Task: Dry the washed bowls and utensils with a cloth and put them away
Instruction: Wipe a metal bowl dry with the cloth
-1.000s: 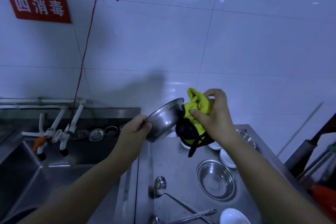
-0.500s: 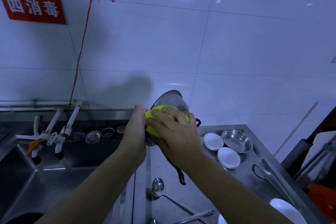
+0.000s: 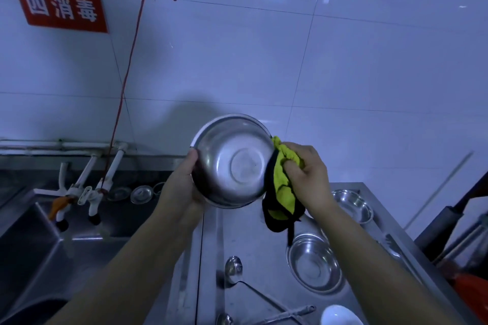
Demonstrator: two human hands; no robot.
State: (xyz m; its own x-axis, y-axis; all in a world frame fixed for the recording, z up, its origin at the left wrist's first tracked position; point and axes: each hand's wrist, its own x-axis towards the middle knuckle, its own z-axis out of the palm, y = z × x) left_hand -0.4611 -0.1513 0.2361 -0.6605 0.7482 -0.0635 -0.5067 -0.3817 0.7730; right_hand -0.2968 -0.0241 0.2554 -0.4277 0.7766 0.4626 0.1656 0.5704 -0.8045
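While the left hand (image 3: 182, 187) gripped the steel bowl (image 3: 232, 161) by its rim and held it tilted in the air above the counter (image 3: 253, 245), its outer base turned toward the camera, the right hand (image 3: 306, 177) kept its fingers curled round a bunched yellow-and-black cloth (image 3: 281, 187) that touched the bowl's right side. Below on the counter lay two more steel bowls (image 3: 314, 264), a ladle (image 3: 233, 268) and a white dish (image 3: 340, 315), with the sink (image 3: 39, 240) to the left.

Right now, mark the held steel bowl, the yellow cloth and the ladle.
steel bowl (image 3: 239, 163), head view, on its underside.
yellow cloth (image 3: 281, 179), head view, on its yellow fold.
ladle (image 3: 233, 266), head view, on its cup.
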